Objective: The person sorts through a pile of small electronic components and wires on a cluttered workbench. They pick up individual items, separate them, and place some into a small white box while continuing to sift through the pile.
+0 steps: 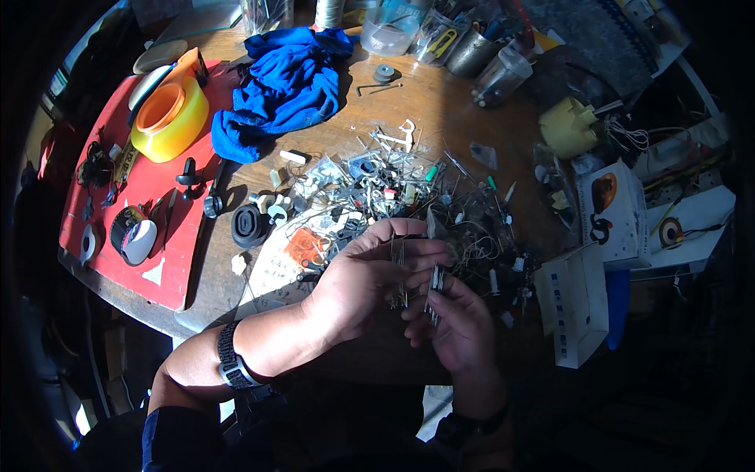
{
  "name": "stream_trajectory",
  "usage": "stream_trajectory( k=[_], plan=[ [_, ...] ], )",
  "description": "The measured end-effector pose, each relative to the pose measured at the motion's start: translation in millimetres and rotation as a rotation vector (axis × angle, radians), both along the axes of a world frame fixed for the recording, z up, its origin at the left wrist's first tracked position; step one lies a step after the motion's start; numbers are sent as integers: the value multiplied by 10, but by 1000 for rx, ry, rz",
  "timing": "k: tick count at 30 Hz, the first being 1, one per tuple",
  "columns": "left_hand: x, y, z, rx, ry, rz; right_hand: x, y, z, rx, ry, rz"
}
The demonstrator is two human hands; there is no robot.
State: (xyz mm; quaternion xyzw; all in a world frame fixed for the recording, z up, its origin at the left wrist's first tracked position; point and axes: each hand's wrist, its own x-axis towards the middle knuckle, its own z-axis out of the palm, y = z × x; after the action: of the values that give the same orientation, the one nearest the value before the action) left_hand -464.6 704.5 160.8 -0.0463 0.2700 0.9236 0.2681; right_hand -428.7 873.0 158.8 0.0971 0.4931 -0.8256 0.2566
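A bundle of thin metal pins sits pinched between the fingers of the right hand, just below the heap of small parts. The left hand holds a few more pins in curled fingers. Right of the heap lie a white box with an orange-and-black picture and a white carton with blue marks. Left of the heap lies a red board.
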Motion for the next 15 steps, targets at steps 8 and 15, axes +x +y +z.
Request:
stream_trajectory(
  k=[8, 15],
  plan=[
    [-31, -12, 21, -57, -62, 39, 46, 11, -8, -165, -56, -57],
    [-56, -22, -13, 87, -74, 18, 44, -35, 44, -155, -42, -92]
  ],
)
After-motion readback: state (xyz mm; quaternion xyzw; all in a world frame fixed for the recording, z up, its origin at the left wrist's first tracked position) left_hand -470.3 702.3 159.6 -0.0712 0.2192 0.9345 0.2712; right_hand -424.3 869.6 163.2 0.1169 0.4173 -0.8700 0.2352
